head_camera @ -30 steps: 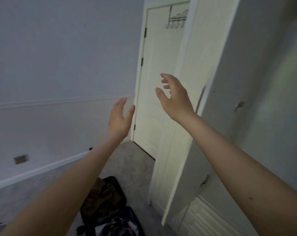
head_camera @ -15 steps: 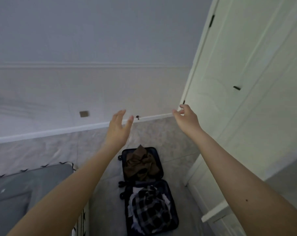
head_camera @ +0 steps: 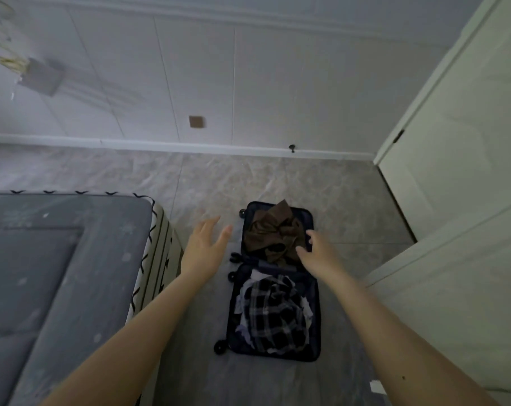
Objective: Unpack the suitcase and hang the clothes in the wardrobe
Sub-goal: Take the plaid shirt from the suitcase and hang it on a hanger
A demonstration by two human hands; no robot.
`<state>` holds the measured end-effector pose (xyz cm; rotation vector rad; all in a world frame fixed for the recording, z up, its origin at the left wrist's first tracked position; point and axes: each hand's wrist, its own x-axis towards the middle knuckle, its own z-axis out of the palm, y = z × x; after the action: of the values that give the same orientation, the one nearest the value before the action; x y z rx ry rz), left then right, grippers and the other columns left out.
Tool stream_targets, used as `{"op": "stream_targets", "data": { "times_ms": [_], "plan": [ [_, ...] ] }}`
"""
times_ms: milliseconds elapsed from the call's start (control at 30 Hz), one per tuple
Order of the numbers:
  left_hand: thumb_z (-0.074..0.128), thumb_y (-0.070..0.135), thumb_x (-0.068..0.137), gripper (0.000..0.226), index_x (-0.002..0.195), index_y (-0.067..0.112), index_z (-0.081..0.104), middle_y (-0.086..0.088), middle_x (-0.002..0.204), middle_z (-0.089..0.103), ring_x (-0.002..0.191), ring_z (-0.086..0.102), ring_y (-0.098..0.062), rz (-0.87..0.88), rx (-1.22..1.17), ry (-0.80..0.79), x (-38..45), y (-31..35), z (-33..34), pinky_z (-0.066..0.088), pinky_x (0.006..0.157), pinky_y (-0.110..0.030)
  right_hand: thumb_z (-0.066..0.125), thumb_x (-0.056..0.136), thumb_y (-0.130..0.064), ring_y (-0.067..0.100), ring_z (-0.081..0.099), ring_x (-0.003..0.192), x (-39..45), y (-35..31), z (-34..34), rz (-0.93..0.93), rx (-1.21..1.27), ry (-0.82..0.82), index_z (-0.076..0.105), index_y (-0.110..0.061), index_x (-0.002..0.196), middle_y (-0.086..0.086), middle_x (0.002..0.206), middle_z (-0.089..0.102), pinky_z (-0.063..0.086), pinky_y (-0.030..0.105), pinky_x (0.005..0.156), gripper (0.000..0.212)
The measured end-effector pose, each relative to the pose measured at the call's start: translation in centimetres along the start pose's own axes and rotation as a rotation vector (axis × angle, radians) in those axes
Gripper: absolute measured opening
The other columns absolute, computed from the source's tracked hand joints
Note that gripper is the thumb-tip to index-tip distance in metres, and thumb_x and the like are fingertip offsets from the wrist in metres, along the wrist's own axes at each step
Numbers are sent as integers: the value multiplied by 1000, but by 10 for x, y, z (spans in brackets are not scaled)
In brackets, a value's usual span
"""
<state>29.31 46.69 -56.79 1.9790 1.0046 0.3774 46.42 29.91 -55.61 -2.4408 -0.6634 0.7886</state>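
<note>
Pale panelled wall [head_camera: 248, 83] far ahead of both hands, smooth, white skirting along its base. Grey marbled floor [head_camera: 277, 183] below the hands, glossy, open stretch between suitcase and wall. Bed [head_camera: 58, 273] left of the left hand, grey quilted cover, rounded corner, zigzag trim on the edge; narrow floor strip between it and the suitcase. Cream wardrobe [head_camera: 459, 200] right of the right hand, flat hard panels, its lower edge near the suitcase's right side. Suitcase [head_camera: 315, 317] lies open flat on the floor under and between the hands, dark rigid shell, rounded corners, black wheels on its left side. Plaid shirt [head_camera: 274, 315] crumpled in the near half, soft black-and-white check. Brown cloth [head_camera: 273, 232] bunched in the far half. Left hand [head_camera: 203, 250] empty, fingers straight and spread, just left of the far half. Right hand [head_camera: 317, 253] empty, fingers loosely bent, over the far half's right edge beside the brown cloth; contact unclear. Hands apart.
</note>
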Motion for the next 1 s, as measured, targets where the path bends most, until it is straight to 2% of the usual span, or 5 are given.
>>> {"op": "stream_targets", "data": {
  "times_ms": [200,367,633,800,1000],
  "plan": [
    [41,38,97,43,136,20,45,0,135,50,119,50,-16,-119,-11,-79,0,-84,60,43,96,-34,44,97,-31,21,50,110,31,60,66,63,-26,-44,27,-15,144,5,130,45,46,31,86,52],
    [43,35,97,38,131,19,50,0,128,55,101,52,-8,-145,-14,-134,9,-169,127,42,84,-25,45,97,-27,19,53,90,69,124,145,106,-39,-72,35,-13,137,-3,99,46,48,35,80,43],
    [48,28,96,30,122,16,58,-2,122,58,106,54,-12,-135,-2,-222,36,-309,251,44,85,-23,47,96,-27,21,55,103,143,246,284,131,-45,-111,30,-13,142,3,121,52,48,33,80,51],
    [50,18,96,18,106,17,65,7,93,54,86,50,-7,-60,47,-266,53,-376,331,37,76,-19,50,96,-33,24,52,115,197,314,355,142,-41,-125,26,-17,145,6,136,48,47,35,90,57],
    [52,33,94,32,124,21,56,4,116,54,105,54,-12,-108,6,-380,61,-448,399,43,90,-24,57,79,-63,23,23,141,238,367,423,100,-237,-18,17,-27,149,-3,155,22,27,43,112,88]
  ]
}}
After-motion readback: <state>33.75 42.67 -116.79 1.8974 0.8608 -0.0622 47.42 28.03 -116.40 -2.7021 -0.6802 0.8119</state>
